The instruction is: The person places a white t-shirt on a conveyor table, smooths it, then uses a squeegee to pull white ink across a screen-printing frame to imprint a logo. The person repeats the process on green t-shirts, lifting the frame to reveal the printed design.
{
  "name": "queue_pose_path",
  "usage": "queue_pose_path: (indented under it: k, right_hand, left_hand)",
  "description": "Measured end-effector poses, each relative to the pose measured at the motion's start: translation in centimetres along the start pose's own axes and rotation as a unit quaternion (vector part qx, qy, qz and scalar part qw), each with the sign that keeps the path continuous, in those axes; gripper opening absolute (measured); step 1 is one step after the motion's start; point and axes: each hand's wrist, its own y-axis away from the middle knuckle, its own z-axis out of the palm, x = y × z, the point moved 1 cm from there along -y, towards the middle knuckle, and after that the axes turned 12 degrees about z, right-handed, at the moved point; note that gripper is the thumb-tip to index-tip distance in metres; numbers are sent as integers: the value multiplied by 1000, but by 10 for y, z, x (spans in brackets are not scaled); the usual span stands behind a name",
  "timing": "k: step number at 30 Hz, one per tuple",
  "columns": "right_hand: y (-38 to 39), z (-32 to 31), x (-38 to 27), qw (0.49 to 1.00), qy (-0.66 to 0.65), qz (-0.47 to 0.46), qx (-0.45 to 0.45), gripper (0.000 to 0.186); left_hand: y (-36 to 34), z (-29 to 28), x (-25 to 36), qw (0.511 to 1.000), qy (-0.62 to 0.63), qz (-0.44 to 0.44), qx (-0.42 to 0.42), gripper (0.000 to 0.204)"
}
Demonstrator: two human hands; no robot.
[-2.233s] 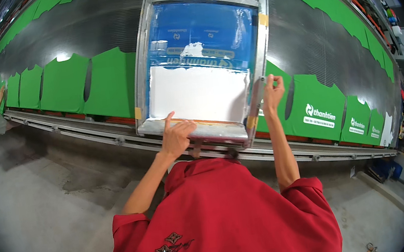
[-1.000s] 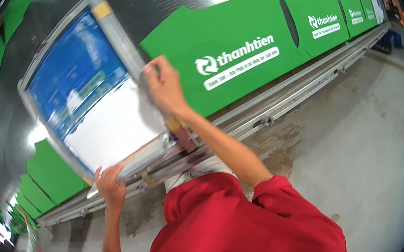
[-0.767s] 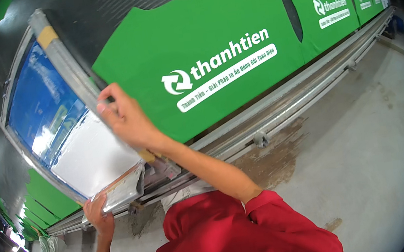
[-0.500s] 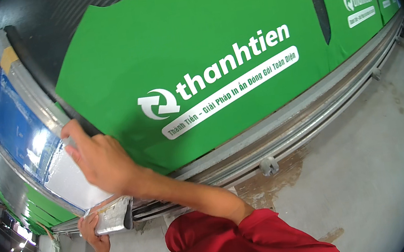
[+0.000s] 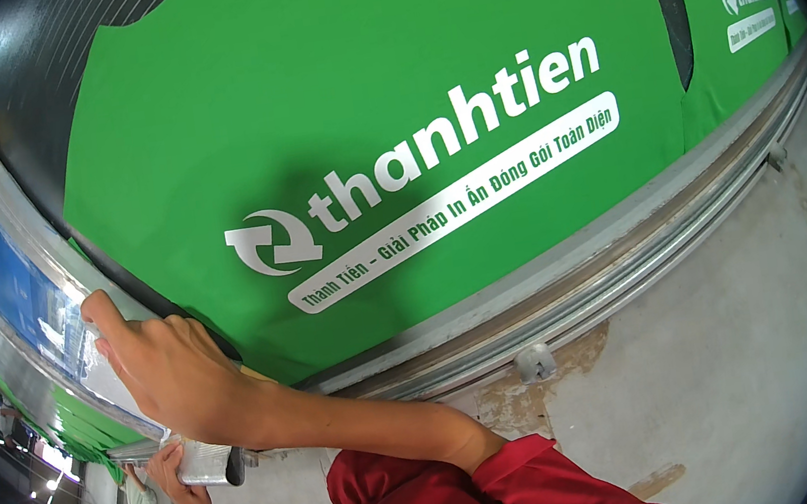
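Note:
A screen-printing frame [image 5: 21, 213] with metal rails and a blue and white mesh lies at the left, tilted along the table. My right hand [image 5: 176, 371] reaches across and closes round its right rail, thumb and finger at the inner edge. My left hand [image 5: 178, 483] grips the near end of the frame, beside a silvery wrapped rail end [image 5: 212, 464]; part of its hold is hidden. To the right of the frame a green cloth panel [image 5: 378, 44] lies flat, with white lettering and an arrow emblem.
Metal rails [image 5: 617, 271] run along the table's near edge, with a small bracket [image 5: 536, 364] sticking out. More green cloth [image 5: 748, 119] lies farther right. Below is a pale, stained floor [image 5: 717, 344]. Another person [image 5: 140, 498] shows partly at lower left.
The frame, both hands and the nearer green panel sit farther left in the view. My right hand now covers more of the frame's near end. Both hands keep their hold.

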Motion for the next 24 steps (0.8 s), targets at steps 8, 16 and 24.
queue_pose_path:
  k: [8,16,24]
  right_hand:
    - [0,11,3,999,35,4,2,53]
    - [-6,8,5,999,33,7,-11,63]
    - [-2,24,11,997,63,-45,-31,74]
  left_hand:
    - [3,-3,-1,1000,-12,-7,-26,33]
    - [0,2,-4,998,-26,57,7,37]
    - [37,7,-7,998,-33,47,-13,45]
